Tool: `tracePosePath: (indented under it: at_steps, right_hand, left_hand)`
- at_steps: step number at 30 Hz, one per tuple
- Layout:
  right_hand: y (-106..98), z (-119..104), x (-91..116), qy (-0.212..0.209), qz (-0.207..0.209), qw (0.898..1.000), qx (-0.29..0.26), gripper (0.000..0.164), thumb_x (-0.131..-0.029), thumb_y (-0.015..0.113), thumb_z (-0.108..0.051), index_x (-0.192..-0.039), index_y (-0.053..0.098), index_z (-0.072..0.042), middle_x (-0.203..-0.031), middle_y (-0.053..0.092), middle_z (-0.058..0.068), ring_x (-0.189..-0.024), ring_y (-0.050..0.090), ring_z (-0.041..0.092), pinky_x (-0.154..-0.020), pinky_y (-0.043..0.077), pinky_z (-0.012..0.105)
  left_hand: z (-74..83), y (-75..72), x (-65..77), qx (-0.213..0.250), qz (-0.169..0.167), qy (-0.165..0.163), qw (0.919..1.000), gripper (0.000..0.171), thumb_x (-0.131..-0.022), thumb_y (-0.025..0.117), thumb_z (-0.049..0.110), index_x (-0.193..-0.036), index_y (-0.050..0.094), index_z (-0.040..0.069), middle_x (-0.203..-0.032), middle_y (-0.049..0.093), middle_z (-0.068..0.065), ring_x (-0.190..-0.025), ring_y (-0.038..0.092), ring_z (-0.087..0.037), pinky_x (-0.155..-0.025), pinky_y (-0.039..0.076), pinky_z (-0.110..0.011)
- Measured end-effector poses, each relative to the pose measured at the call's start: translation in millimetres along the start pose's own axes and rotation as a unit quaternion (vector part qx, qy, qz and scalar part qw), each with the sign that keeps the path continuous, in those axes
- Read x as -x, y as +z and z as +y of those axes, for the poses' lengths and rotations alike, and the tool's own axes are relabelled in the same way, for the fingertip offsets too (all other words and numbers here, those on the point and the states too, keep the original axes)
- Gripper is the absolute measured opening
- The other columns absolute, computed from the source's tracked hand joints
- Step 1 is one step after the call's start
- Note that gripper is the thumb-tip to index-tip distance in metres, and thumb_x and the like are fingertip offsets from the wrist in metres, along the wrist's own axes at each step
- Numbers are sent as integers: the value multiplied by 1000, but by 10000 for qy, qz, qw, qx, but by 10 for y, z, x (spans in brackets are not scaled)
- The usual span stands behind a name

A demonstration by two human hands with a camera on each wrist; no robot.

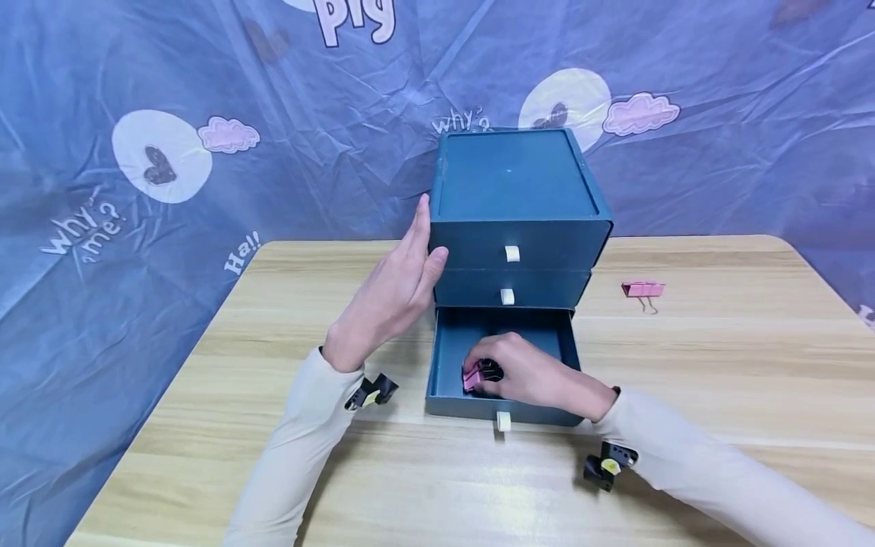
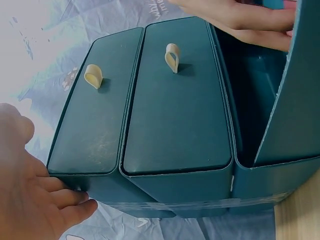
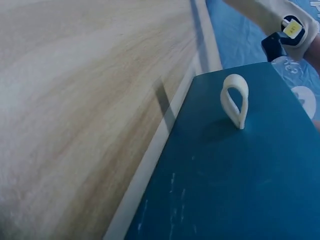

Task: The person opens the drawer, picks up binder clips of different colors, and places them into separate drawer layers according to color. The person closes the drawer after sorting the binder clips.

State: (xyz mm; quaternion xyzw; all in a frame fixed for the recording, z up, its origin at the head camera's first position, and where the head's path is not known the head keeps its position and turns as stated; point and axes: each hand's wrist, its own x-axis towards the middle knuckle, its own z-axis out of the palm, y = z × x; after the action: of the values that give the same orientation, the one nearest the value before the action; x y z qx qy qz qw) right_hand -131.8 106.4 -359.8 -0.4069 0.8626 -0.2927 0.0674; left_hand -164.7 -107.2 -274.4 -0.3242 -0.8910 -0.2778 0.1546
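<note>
A dark blue drawer unit (image 1: 519, 175) with three drawers stands on the wooden table. Its bottom drawer (image 1: 444, 357) is pulled out; the upper two are closed. My left hand (image 1: 390, 300) lies against the unit's left side with straight fingers, also visible as the left hand (image 2: 35, 185) in the left wrist view. Inside the bottom drawer, my right hand (image 1: 519, 371) pinches a pink binder clip (image 1: 472, 378) between thumb and fingers. Part of that clip is hidden by the hand. In the right wrist view, only the drawer front (image 3: 240, 175) and its loop pull (image 3: 235, 100) show.
Another pink binder clip (image 1: 643, 289) lies on the table (image 1: 718, 349) to the right of the unit. White loop pulls (image 1: 512, 254) stick out from the drawer fronts. A printed blue cloth (image 1: 328, 137) hangs behind the table.
</note>
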Motion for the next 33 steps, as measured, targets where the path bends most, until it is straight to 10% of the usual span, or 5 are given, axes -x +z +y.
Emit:
tracePosePath:
  at_steps: [8,15,24,28,33]
  right_hand:
    - [-65,10,64,115,-182,9997,-73,24,-83,74,-4,-107,72,-8,-106,69,2,-94,62,15,-84,54,33]
    - [-514,9,441,282,1230,9920,-85,19,-86,72,-9,-105,72,-12,-102,71,0,-89,66,14,-77,56,36]
    - [-1037,357,990,1801,3042,9342,481,13,-89,67,-8,-101,73,-9,-96,72,11,-85,63,-3,-64,45,10]
    - [-1193,700,1061,2462,3180,9122,786,26,-89,61,-6,-113,66,1,-112,64,27,-97,64,36,-77,51,37]
    - [-1237,1146,1075,3398,2167,9125,704,62,-90,64,-16,-137,37,13,-132,32,45,-116,35,60,-94,31,70]
  left_hand:
    - [22,-1,-9,34,-59,6,10000,62,-107,22,33,-152,-3,-2,-161,-1,-12,-146,7,-14,-117,11,-28]
    - [46,20,-20,85,-93,-9,9999,63,-107,22,35,-153,-3,0,-161,-3,-7,-146,6,-12,-117,11,-28]
    - [78,39,-37,122,-123,-41,9998,64,-107,21,36,-152,-4,-1,-161,-4,-9,-146,4,-12,-117,10,-29]
    - [72,24,-16,118,-82,-68,9999,64,-107,21,36,-152,-4,-1,-161,-4,-9,-146,5,-13,-117,10,-29]
    - [53,13,19,19,-17,-115,9999,63,-107,22,36,-152,-5,1,-161,-3,-8,-146,8,-14,-117,12,-30]
